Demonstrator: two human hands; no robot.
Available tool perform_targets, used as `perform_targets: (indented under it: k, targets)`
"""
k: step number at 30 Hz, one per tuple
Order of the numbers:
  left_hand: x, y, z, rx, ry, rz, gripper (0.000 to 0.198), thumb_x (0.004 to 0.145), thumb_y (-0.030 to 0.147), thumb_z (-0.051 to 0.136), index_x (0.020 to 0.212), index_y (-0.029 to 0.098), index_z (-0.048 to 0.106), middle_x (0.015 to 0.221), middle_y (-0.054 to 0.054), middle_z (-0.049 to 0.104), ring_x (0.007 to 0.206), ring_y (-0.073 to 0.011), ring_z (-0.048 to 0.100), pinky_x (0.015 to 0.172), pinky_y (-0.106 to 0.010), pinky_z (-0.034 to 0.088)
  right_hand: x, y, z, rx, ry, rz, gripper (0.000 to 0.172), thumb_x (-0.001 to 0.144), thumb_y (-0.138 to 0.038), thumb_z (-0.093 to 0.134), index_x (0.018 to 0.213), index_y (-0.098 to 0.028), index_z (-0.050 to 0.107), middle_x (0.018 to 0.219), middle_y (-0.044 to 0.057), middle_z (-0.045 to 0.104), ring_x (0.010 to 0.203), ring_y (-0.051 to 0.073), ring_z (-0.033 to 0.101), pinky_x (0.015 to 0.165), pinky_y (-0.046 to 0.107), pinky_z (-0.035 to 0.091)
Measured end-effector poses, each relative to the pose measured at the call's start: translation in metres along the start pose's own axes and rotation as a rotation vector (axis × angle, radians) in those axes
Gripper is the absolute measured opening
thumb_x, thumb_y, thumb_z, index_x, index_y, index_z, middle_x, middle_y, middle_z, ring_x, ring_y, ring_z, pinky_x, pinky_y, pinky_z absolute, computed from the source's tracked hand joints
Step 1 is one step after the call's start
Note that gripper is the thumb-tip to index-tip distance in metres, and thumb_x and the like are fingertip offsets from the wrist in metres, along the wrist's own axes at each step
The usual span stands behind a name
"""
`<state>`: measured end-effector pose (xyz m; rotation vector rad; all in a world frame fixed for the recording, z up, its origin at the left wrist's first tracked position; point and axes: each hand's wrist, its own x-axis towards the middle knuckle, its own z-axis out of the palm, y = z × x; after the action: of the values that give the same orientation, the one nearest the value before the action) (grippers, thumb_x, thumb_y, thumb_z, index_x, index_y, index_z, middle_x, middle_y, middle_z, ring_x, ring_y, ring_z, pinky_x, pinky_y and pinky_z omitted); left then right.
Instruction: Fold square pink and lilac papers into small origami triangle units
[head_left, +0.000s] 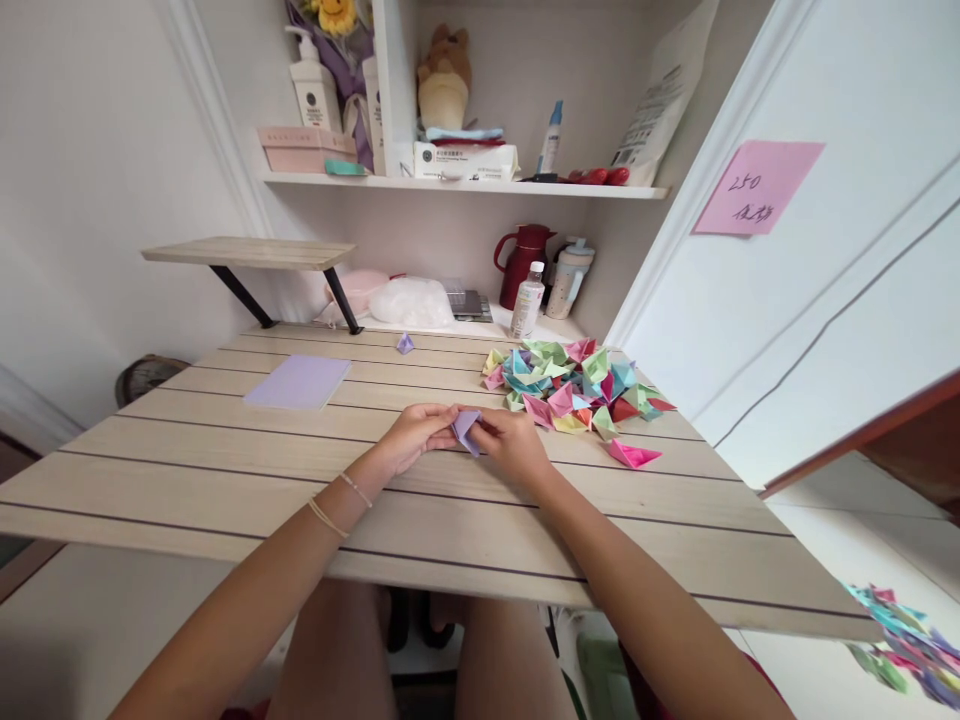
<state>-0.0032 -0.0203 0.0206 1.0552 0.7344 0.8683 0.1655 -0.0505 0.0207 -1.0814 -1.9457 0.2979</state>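
The head camera looks forward and down — table [450, 530] near; shelf [465, 185] beyond.

Dk-red jug w/ handle [525, 262] & beige tumbler w/ pale-blue lid [571, 282] stand behind clear plastic btl w/ white cap [528, 302]; brown-and-cream plush toy [444, 82] sits above edge of white shelf [465, 185]; handwritten pink paper note [757, 188] at R.

White walls [82, 180], striped wooden table [247, 475]

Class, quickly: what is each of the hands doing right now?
Left hand: closed, holding one side of the folded purple paper.
Right hand: closed, holding the other side of the same paper.
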Motion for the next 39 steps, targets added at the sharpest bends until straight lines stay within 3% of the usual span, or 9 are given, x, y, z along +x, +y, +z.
perform_targets:
  k: [4,10,14,17,20,23,30,35,39]
  targets:
    - [-0.003,0.003,0.002,-0.07,-0.053,-0.046,0.028,0.067,0.022,0.068,0.091,0.01,0.064,0.088,-0.012,0.067,0.08,-0.0192,0.064,0.078,-0.034,0.05,-0.001,0.004,0.002,-0.127,0.007,-0.005,0.021,0.077,-0.021,0.049,0.088,-0.02,0.067,0.065,0.002,0.064,0.056,0.012,0.052,0.055,0.02,0.035]
    - [-0.005,0.005,0.002,-0.088,-0.053,-0.093,0.021,0.068,0.02,0.067,0.088,0.012,0.064,0.082,-0.009,0.066,0.076,-0.0164,0.064,0.075,-0.03,0.05,-0.002,0.008,-0.001,-0.225,-0.096,-0.073,0.029,0.08,-0.023,0.047,0.105,-0.023,0.063,0.072,0.007,0.065,0.064,0.015,0.056,0.06,0.023,0.038]
    - [-0.004,0.005,-0.001,0.004,-0.002,-0.057,0.038,0.062,0.014,0.072,0.098,0.014,0.061,0.085,-0.009,0.067,0.075,-0.0161,0.064,0.07,-0.027,0.051,0.003,0.01,-0.01,0.063,-0.184,-0.001,0.031,0.075,-0.019,0.052,0.103,-0.023,0.064,0.081,0.005,0.067,0.07,0.016,0.059,0.065,0.025,0.043]
    - [-0.003,0.005,-0.004,0.095,0.044,-0.007,0.049,0.059,0.016,0.074,0.104,0.014,0.057,0.084,-0.01,0.067,0.073,-0.0172,0.065,0.066,-0.027,0.051,0.006,0.012,-0.019,0.478,-0.3,0.212,0.049,0.07,-0.022,0.057,0.118,-0.02,0.052,0.082,0.002,0.067,0.07,0.015,0.061,0.065,0.026,0.048]
    - [-0.002,0.005,-0.005,0.18,0.092,0.052,0.055,0.057,0.021,0.075,0.108,0.014,0.054,0.078,-0.009,0.067,0.069,-0.0179,0.065,0.062,-0.027,0.051,0.006,0.013,-0.019,0.754,-0.347,0.443,0.053,0.069,-0.027,0.061,0.119,-0.017,0.05,0.076,0.002,0.066,0.07,0.014,0.062,0.068,0.029,0.051]
    - [-0.001,0.004,-0.005,0.228,0.106,0.097,0.054,0.058,0.025,0.075,0.107,0.015,0.055,0.079,-0.009,0.068,0.065,-0.0178,0.065,0.057,-0.026,0.05,0.005,0.012,-0.008,0.797,-0.301,0.561,0.05,0.063,-0.029,0.069,0.109,-0.015,0.056,0.067,0.001,0.065,0.066,0.014,0.063,0.066,0.028,0.053]
    - [0.002,0.001,-0.005,0.196,0.201,0.132,0.032,0.059,0.033,0.072,0.079,0.009,0.063,0.078,-0.011,0.068,0.066,-0.0177,0.064,0.062,-0.029,0.052,0.004,0.012,0.008,0.857,-0.178,0.58,0.036,0.062,-0.032,0.071,0.092,-0.015,0.06,0.056,-0.002,0.061,0.056,0.013,0.063,0.057,0.024,0.053]
    - [0.003,0.001,-0.006,0.176,0.255,0.17,0.031,0.058,0.031,0.073,0.078,0.009,0.063,0.075,-0.01,0.068,0.063,-0.016,0.063,0.06,-0.027,0.052,0.003,0.012,0.008,0.91,-0.221,0.602,0.048,0.061,-0.026,0.073,0.104,-0.015,0.055,0.068,0.002,0.067,0.064,0.014,0.065,0.064,0.025,0.054]
    - [0.003,0.002,-0.005,0.126,0.237,0.172,0.032,0.06,0.031,0.072,0.081,0.009,0.064,0.08,-0.011,0.068,0.067,-0.0167,0.064,0.063,-0.029,0.052,0.003,0.014,0.008,1.004,-0.206,0.683,0.038,0.061,-0.023,0.073,0.096,-0.015,0.06,0.077,0.005,0.068,0.068,0.013,0.065,0.067,0.022,0.054]
